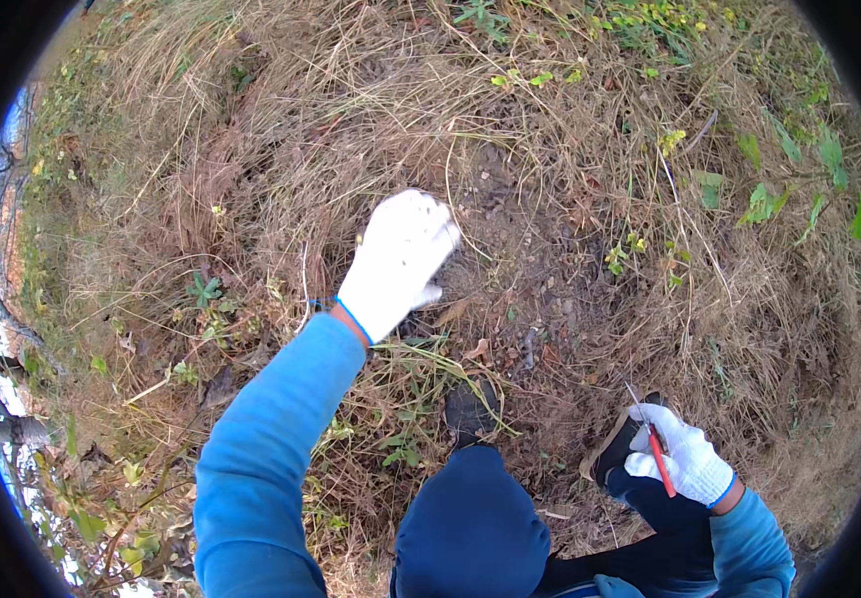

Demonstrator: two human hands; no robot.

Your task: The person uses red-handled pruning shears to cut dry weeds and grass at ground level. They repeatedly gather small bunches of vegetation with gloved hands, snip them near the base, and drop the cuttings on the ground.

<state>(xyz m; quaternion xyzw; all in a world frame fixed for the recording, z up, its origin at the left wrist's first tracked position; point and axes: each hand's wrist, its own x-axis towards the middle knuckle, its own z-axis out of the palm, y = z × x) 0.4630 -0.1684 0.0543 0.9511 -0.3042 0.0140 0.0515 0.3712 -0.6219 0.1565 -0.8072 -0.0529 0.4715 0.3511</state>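
My left hand, in a white knit glove with a blue cuff edge, reaches out over the dry grass. Its fingers are curled downward and the thumb stands a little apart. The glove is washed out by light, and whatever lies beneath the fingers is hidden. A thin dry stem curves right beside the knuckles. Lower right, my right hand, gloved the same way, grips a hand tool with a red handle and a thin metal blade. That blade points up and left, close to my shoe.
Bare soil with leaf litter shows ahead of me. Green leafy plants grow at the right. My other shoe rests among cut-looking green stems, below my bent knee. Woody branches stand at the left rim.
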